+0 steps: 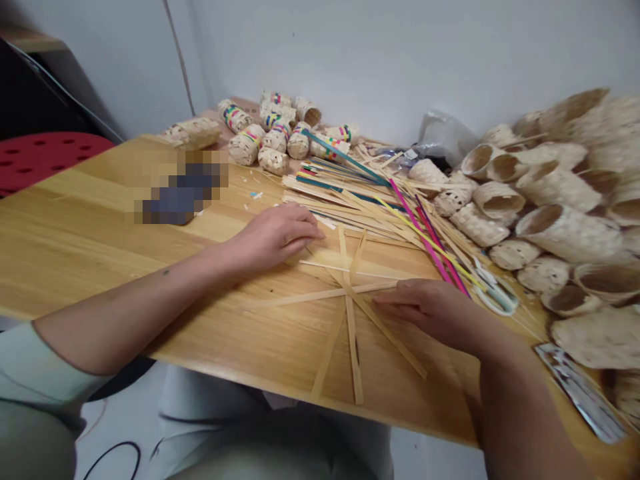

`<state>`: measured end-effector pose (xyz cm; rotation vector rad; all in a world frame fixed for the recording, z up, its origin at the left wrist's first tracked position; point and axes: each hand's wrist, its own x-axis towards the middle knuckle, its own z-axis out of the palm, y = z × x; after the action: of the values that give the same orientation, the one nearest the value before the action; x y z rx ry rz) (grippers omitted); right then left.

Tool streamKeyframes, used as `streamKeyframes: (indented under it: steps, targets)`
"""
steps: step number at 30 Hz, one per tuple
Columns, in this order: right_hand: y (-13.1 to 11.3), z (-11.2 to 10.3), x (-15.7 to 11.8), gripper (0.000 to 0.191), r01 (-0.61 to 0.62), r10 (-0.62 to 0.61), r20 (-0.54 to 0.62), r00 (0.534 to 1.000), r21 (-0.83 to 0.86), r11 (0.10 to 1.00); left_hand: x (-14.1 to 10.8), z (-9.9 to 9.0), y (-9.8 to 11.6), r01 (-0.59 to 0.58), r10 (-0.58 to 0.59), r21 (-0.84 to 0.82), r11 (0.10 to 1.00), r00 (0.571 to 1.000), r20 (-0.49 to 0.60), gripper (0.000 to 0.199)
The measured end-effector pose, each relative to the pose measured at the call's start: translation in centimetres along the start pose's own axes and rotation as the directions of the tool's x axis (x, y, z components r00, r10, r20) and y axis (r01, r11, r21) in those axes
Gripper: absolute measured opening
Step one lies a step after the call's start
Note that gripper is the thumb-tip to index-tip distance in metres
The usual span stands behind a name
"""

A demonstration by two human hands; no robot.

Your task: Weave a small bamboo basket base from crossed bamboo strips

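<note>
Several flat bamboo strips [351,333] cross in a star shape on the wooden table [225,333], near its front edge. At the upper left of the star, my left hand [280,233] rests low over the table with its fingers together; whatever may be under the fingertips is hidden. My right hand [430,310] is at the star's right side, its thumb and fingers pinched at the end of a near-horizontal strip [300,297]. A thin pale strip [325,265] runs across just above the crossing point.
Loose bamboo and coloured strips [410,213] lie behind the star. Small woven tubes [277,137] stand at the back, and larger woven tubes [565,230] pile up on the right. White-handled scissors [495,293], a flat packet [580,393] and a pixelated dark object [183,193] also lie there.
</note>
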<state>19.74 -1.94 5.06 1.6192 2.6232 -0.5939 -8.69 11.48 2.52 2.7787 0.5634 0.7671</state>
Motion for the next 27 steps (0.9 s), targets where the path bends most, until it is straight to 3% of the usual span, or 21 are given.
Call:
streamKeyframes:
  steps: [10, 23, 27]
  targets:
    - [0.3, 0.3, 0.0, 0.031, -0.008, 0.008, -0.027, 1.000, 0.033, 0.999, 0.1, 0.2, 1.8, -0.175, 0.177, -0.047, 0.983, 0.983, 0.042, 0.028]
    - [-0.2, 0.0, 0.1, 0.031, 0.023, -0.023, -0.005, 1.000, -0.005, 1.000, 0.2, 0.1, 2.3, -0.200, 0.207, -0.056, 0.978, 0.962, 0.176, 0.025]
    - [-0.1, 0.0, 0.1, 0.030, 0.036, -0.036, 0.011, 0.999, -0.010, 0.999, 0.0, -0.2, 3.4, -0.227, 0.224, -0.006, 0.974, 0.954, 0.202, 0.022]
